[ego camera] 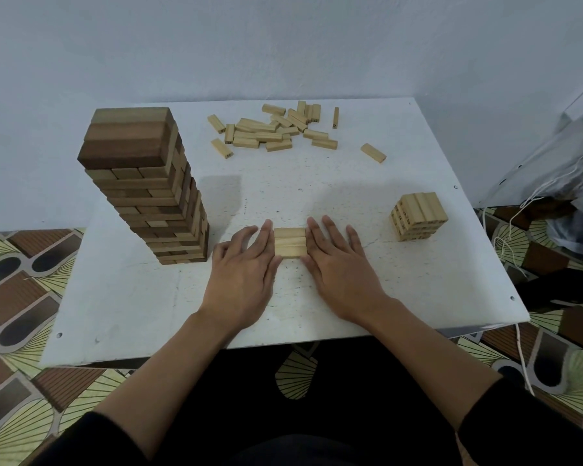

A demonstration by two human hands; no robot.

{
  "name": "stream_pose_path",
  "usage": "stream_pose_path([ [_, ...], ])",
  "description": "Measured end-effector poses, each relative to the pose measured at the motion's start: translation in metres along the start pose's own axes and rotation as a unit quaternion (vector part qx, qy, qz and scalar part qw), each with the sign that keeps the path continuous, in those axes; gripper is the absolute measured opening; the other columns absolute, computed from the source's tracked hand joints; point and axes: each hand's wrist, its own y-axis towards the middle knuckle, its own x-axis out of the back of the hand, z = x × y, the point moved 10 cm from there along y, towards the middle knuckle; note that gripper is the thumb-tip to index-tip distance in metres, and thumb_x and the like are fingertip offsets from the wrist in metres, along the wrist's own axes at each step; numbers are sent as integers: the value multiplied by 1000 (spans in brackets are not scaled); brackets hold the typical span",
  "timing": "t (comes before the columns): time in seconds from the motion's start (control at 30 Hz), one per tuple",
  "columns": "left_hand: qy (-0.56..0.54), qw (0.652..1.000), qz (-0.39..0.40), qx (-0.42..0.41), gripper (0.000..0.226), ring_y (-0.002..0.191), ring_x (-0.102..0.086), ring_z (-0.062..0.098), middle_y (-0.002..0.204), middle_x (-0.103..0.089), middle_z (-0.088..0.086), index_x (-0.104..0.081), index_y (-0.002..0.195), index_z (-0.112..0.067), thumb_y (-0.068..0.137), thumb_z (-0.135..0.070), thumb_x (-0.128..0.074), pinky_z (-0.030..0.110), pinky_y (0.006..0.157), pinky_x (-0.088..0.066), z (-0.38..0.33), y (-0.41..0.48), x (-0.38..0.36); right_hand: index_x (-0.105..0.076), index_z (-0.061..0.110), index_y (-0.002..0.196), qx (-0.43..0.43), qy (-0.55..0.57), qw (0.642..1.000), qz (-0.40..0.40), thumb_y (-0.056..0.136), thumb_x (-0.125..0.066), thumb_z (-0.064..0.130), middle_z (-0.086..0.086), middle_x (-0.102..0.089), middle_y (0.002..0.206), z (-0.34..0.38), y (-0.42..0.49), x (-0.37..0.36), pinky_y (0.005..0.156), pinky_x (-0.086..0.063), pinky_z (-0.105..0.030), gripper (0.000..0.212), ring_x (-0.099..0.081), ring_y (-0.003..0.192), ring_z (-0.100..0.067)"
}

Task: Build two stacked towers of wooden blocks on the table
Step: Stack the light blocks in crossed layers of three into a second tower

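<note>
A flat layer of light wooden blocks (290, 242) lies side by side near the middle of the white table (418, 280). My left hand (246, 267) presses its straight fingers against the layer's left side. On the layer's right side, my right hand (340, 264) presses with straight fingers too. A tall tower of darker blocks (148, 190) stands at the left. A short stack of light blocks (418, 216) stands at the right. Several loose light blocks (273, 131) lie in a heap at the back.
One stray block (373, 153) lies apart at the back right. A grey bag with white cords (566, 196) sits beside the table's right edge. A wall stands right behind the table. Patterned floor surrounds it.
</note>
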Motion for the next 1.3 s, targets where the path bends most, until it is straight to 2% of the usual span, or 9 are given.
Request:
stream_pose_path([
  [0.37,-2,1000,-6,3,57,142,-37,21,159,-41,-4,-47,149,-12,107,-43,-25,46,99,-39,4,-2,-1,-14,12,160,3,0,1000,10,97,8,51,1,-2,169,1,-1,-1,126,3,-49,77,9,155,-19],
  [0.53,-12,1000,-6,-2,57,141,-38,22,158,-43,-3,-48,149,-11,107,-43,-26,46,97,-39,2,-1,-1,-14,12,160,4,8,1000,11,99,6,52,1,-1,169,-2,-2,0,125,8,-46,75,11,155,-18],
  [0.67,-51,998,-29,-1,53,141,-39,21,156,-45,0,-49,147,-11,107,-41,-34,47,100,-40,4,-3,4,-14,12,160,11,19,1000,5,100,4,53,2,-1,169,-2,-4,1,125,8,-45,75,11,155,-17],
  [0.73,-88,995,-45,6,52,139,-39,21,154,-46,0,-40,152,-14,107,-41,-39,49,103,-40,7,-4,8,-15,13,160,11,49,999,-3,99,3,55,3,-4,169,-2,-4,3,126,7,-44,77,10,155,-14],
  [0.8,-128,990,-55,9,60,137,-40,20,150,-47,0,-27,158,-18,106,-40,-47,48,106,-37,7,-5,12,-17,13,160,-7,116,993,-9,102,-7,58,2,-10,169,-6,-3,8,126,6,-39,73,5,155,-10],
  [0.87,-147,987,-63,3,65,135,-42,19,146,-49,1,-22,159,-21,103,-40,-50,46,107,-35,6,-6,15,-20,14,160,-35,190,981,-21,105,-28,55,0,-21,167,-12,-4,19,126,3,-33,68,-6,154,-8],
  [1.0,-148,987,-63,15,66,135,-41,19,148,-48,2,-29,157,-17,100,-43,-48,43,106,-33,8,-7,15,-35,21,154,-44,189,980,-53,93,-61,56,2,-43,151,-18,4,45,120,-21,-37,76,-34,140,-16],
  [1.07,-139,988,-66,16,65,135,-41,18,147,-48,3,-33,155,-14,99,-44,-48,44,106,-35,9,-7,15,-39,25,151,-29,164,985,-34,86,-66,60,4,-46,143,-18,14,51,115,-29,-41,79,-38,133,-16],
  [1.3,-171,984,-39,24,68,130,-40,22,141,-48,3,-37,154,-16,94,-47,-49,48,104,-39,13,3,15,-50,30,139,9,137,990,35,74,-74,65,9,-42,127,-22,29,45,109,-32,-45,77,-36,123,-11],
])
